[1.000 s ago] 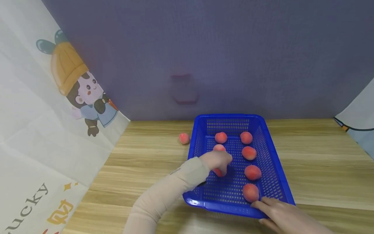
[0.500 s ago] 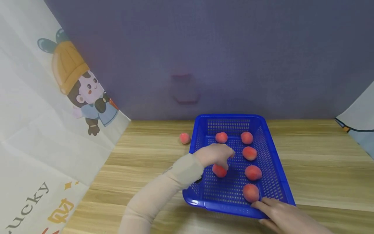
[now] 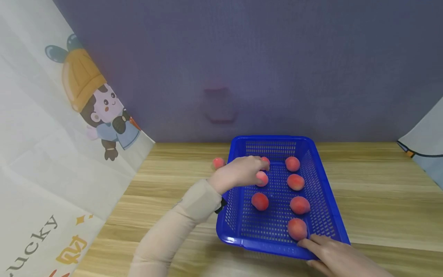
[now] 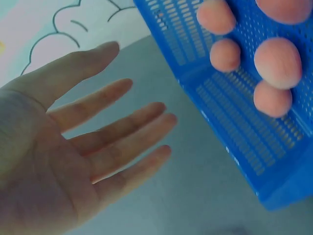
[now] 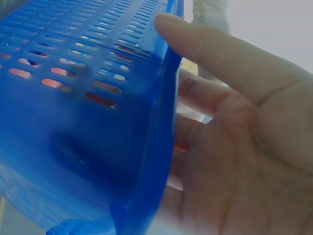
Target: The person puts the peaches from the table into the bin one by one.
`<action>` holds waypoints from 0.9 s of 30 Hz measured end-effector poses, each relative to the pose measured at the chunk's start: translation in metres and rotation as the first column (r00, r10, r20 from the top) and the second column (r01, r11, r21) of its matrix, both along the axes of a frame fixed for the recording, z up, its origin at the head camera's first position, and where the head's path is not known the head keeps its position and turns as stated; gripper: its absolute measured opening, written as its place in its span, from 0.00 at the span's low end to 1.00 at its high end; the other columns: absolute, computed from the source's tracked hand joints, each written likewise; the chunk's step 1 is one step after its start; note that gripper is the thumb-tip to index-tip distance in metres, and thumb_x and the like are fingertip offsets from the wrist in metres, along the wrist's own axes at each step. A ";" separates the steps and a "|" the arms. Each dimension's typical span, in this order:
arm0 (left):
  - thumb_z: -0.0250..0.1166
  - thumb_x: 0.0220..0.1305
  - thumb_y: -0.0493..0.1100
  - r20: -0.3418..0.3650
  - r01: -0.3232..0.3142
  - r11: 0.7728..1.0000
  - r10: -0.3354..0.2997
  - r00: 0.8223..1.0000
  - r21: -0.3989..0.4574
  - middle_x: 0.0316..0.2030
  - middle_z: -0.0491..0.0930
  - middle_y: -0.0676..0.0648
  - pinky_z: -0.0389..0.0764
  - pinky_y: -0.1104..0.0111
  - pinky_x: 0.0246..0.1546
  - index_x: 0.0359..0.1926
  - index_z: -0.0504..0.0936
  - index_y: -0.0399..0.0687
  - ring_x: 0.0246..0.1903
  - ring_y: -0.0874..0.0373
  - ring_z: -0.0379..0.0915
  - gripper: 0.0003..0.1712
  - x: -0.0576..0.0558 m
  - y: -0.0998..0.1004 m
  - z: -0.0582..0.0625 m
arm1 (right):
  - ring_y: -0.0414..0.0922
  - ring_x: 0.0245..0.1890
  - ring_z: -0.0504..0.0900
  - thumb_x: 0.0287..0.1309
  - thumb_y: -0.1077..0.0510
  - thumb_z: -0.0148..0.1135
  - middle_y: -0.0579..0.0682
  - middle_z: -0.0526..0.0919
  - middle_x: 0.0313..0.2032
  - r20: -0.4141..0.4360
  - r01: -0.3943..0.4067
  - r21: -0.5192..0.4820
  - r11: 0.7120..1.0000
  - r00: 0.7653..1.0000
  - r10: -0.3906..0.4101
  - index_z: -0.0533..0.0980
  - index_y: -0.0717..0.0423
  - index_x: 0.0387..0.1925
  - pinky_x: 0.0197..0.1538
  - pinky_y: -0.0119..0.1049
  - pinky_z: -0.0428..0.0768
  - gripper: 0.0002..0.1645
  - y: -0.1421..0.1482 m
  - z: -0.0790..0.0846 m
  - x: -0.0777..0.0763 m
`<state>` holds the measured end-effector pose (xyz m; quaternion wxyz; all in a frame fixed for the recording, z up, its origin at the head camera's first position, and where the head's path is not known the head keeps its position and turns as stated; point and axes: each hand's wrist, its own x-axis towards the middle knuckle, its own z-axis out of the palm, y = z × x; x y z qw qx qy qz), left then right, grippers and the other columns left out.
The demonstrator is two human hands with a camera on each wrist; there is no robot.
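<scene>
A blue slotted plastic basket [image 3: 277,246] stands on the table. Several red-pink peaches lie inside it, a longer row at the right with a peach [image 3: 297,229] nearest the front, and a shorter row at the left ending in another peach [image 3: 260,201]. Over the left row hovers my left hand [image 3: 243,170], partly covering the two farther peaches; the left wrist view shows its palm with fingers spread, holding nothing. My right hand [image 3: 333,254] grips the basket's front right corner, the thumb [image 5: 190,36] and fingers on opposite sides of the rim.
One loose peach [image 3: 218,163] lies on the wooden table [image 3: 166,184] just left of the basket. A dark grey panel [image 3: 277,69] rises behind, and a white printed cloth [image 3: 41,146] hangs at the left.
My left hand has moved away from the nearest left peach toward the back left of the basket, uncovering that peach. My right hand stays on the rim.
</scene>
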<state>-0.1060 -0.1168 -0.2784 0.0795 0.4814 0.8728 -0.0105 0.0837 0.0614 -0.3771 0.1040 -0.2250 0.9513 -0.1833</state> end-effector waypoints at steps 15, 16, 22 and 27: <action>0.63 0.53 0.43 -0.178 0.010 0.884 0.083 0.980 0.468 0.40 0.77 0.49 0.75 0.66 0.37 0.45 0.78 0.48 0.38 0.57 0.74 0.16 -0.025 -0.038 -0.003 | 0.40 0.33 0.76 0.54 0.46 0.55 0.44 0.76 0.35 0.009 0.010 -0.003 1.000 1.000 -0.010 0.72 0.51 0.46 0.32 0.44 0.77 0.20 0.000 0.000 0.001; 0.63 0.53 0.42 -0.189 0.007 0.873 0.098 0.977 0.488 0.39 0.77 0.49 0.75 0.65 0.37 0.45 0.78 0.47 0.38 0.57 0.74 0.16 -0.028 -0.039 -0.005 | 0.40 0.33 0.76 0.54 0.46 0.55 0.44 0.76 0.35 0.008 0.009 -0.004 1.000 1.000 -0.009 0.72 0.51 0.46 0.32 0.44 0.77 0.20 0.000 0.000 0.001; 0.64 0.52 0.41 -0.178 -0.087 0.822 0.223 0.959 0.562 0.38 0.77 0.48 0.75 0.64 0.38 0.42 0.79 0.46 0.39 0.54 0.74 0.14 -0.048 -0.051 -0.019 | 0.40 0.34 0.76 0.54 0.45 0.54 0.43 0.76 0.36 0.030 0.016 -0.012 1.000 0.999 -0.016 0.72 0.51 0.46 0.33 0.44 0.77 0.21 0.000 0.000 0.001; 0.63 0.53 0.40 -0.097 -0.194 0.783 0.308 0.946 0.592 0.40 0.77 0.45 0.74 0.62 0.42 0.45 0.78 0.43 0.42 0.51 0.74 0.17 -0.065 -0.062 -0.034 | 0.38 0.33 0.75 0.54 0.44 0.54 0.41 0.75 0.36 0.036 0.021 -0.010 1.000 0.999 -0.021 0.72 0.50 0.46 0.33 0.43 0.77 0.21 0.000 -0.002 0.001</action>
